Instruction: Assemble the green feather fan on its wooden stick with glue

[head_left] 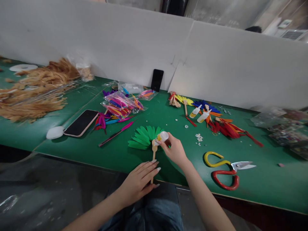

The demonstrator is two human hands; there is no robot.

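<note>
My right hand (175, 149) pinches a small white glue bottle (164, 136) with a yellow label, tipped down over the head of a wooden stick (154, 154). A fan of green feathers (144, 137) spreads behind the stick's head. The fingers of my left hand (141, 179) lie across the lower part of the stick, with the thumb near its end, holding it at the table's front edge. The bottle's tip is partly hidden by my fingers, and I cannot tell whether it touches the wood.
Yellow-and-red-handled scissors (231, 168) lie right, below small white pieces (199, 138). Two more glue bottles (204, 116) lie among feathered pieces (228, 128). Leftward are bagged feathers (120, 104), a loose pink feather (116, 133), a phone (81, 123) and brown fibres (36, 89).
</note>
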